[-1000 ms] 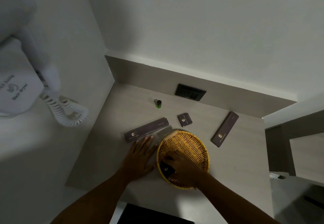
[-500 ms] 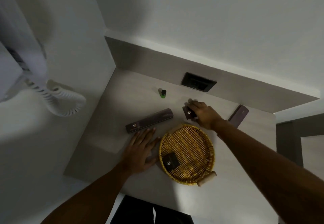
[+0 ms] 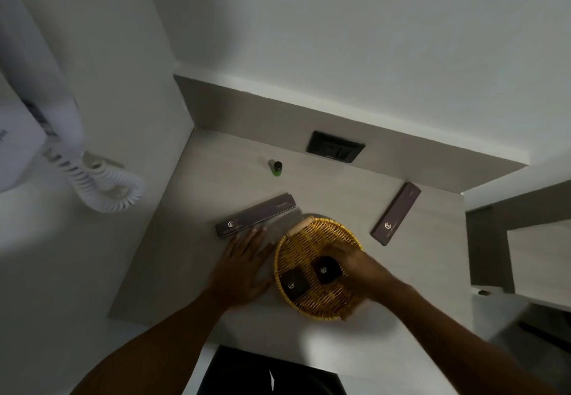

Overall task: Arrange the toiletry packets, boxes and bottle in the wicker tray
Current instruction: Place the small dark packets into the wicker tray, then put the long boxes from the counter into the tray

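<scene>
the right hand [image 3: 355,266] reached over the wicker tray [image 3: 312,234], its fingers closed on a small dark box [image 3: 326,270] held just above or on the weave; which one could not be told. a second small box [image 3: 293,284] lay in the tray beside it. the left hand [image 3: 242,266] lay flat and spread on the counter [image 3: 197,240], gripping nothing, touching the tray's left rim. one long box [image 3: 255,219] lay behind that hand, another [image 3: 396,213] right of the tray, and a small green bottle [image 3: 277,168] stood farther back.
</scene>
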Demonstrator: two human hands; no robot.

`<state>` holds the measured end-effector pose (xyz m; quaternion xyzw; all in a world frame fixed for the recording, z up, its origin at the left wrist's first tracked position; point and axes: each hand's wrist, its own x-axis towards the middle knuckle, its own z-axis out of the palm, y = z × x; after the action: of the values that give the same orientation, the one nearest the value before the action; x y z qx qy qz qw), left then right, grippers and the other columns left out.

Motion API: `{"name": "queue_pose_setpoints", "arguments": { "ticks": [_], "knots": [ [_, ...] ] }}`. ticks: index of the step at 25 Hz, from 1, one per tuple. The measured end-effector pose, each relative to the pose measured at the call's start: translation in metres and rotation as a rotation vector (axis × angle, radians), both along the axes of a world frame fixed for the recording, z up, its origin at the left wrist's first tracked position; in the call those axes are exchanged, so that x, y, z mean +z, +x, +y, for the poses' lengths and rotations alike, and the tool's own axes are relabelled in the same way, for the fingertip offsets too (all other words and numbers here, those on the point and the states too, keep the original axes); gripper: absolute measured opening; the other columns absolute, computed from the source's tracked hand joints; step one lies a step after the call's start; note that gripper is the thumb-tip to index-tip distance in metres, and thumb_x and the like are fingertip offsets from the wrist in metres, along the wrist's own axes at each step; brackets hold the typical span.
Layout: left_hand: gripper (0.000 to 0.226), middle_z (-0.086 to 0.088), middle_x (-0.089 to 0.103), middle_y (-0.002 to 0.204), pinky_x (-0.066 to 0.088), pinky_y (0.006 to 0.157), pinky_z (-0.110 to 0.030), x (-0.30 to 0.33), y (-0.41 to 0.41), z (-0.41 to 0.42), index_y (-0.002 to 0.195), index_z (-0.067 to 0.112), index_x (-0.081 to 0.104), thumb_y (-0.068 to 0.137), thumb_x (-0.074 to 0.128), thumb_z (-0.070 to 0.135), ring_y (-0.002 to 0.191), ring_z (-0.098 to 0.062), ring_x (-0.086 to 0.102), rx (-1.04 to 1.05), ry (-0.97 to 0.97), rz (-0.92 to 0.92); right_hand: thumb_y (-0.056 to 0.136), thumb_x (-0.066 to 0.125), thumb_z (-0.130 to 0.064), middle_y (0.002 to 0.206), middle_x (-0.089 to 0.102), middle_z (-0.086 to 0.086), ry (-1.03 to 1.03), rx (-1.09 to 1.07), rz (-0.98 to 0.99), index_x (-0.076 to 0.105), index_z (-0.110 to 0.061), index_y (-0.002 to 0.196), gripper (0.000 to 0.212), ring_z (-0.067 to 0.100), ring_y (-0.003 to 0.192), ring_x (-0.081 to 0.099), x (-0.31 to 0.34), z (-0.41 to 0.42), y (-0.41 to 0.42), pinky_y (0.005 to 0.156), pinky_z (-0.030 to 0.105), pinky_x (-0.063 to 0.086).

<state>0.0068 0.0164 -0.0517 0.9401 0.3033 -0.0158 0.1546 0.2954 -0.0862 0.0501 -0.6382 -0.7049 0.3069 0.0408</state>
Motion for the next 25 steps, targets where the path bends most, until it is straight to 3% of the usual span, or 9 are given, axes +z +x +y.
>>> {"name": "queue_pose_setpoints", "arguments": {
  "ticks": [5,13,16,19,22,24,25],
  "knots": [
    [0.08,-0.011,0.014,0.168,0.012,0.122,-0.049,-0.001,0.001,0.001,0.159,0.026,0.021,0.093,0.042,0.066,0.155,-0.029,0.01,0.001,0.0,-0.004,0.086,0.065,-0.012,0.146,0.041,0.01,-0.075,-0.038,-0.085,0.044,-0.015,0.137,0.055,0.028,0.136,0.034,-0.028,-0.01,-0.013,0.11,0.036,0.035],
    [0.08,-0.014,0.016,0.167,0.013,0.121,-0.05,0.002,0.001,0.002,0.159,0.024,0.018,0.094,0.034,0.067,0.154,-0.032,0.013,-0.007,-0.013,0.006,0.086,0.064,-0.01,0.148,0.04,0.011,0.011,-0.001,-0.133,0.042,-0.015,0.139,0.058,0.03,0.137,0.033,-0.035,-0.01,-0.022,0.11,0.038,0.034],
    [0.079,-0.014,0.019,0.166,0.019,0.12,-0.051,0.005,0.001,0.002,0.159,0.024,0.02,0.094,0.034,0.068,0.153,-0.033,0.018,-0.009,-0.026,-0.011,0.085,0.066,-0.019,0.15,0.037,0.011,0.031,0.022,-0.149,0.035,-0.016,0.142,0.065,0.029,0.137,0.032,-0.028,-0.012,-0.019,0.111,0.037,0.031],
    [0.078,-0.013,0.019,0.167,0.02,0.12,-0.052,0.003,0.0,0.001,0.158,0.025,0.021,0.094,0.035,0.068,0.153,-0.032,0.017,-0.004,-0.042,-0.021,0.084,0.069,-0.029,0.152,0.034,0.007,0.052,-0.16,-0.063,0.03,-0.023,0.145,0.072,0.027,0.137,0.031,-0.012,-0.014,0.005,0.111,0.032,0.027],
    [0.078,-0.011,0.017,0.167,0.016,0.121,-0.049,0.001,0.001,0.002,0.158,0.025,0.023,0.094,0.035,0.068,0.154,-0.03,0.014,-0.006,-0.028,-0.031,0.085,0.067,-0.023,0.147,0.04,0.001,0.032,-0.272,0.068,0.04,-0.026,0.139,0.06,0.023,0.133,0.038,-0.001,-0.018,0.025,0.108,0.023,0.03],
    [0.078,-0.01,0.016,0.168,0.015,0.121,-0.05,0.001,0.0,0.002,0.158,0.025,0.026,0.093,0.038,0.067,0.154,-0.029,0.013,-0.01,-0.032,-0.033,0.088,0.062,-0.015,0.142,0.046,-0.004,-0.008,-0.176,0.115,0.048,-0.025,0.133,0.048,0.023,0.132,0.041,-0.004,-0.022,0.015,0.105,0.018,0.035],
    [0.078,-0.01,0.016,0.168,0.015,0.121,-0.05,0.001,0.0,0.002,0.157,0.025,0.026,0.093,0.039,0.067,0.154,-0.029,0.013,-0.011,-0.035,-0.03,0.088,0.061,-0.013,0.142,0.046,0.0,-0.025,-0.114,0.09,0.048,-0.022,0.134,0.048,0.024,0.132,0.041,-0.01,-0.023,0.006,0.105,0.023,0.038]
  ]
}}
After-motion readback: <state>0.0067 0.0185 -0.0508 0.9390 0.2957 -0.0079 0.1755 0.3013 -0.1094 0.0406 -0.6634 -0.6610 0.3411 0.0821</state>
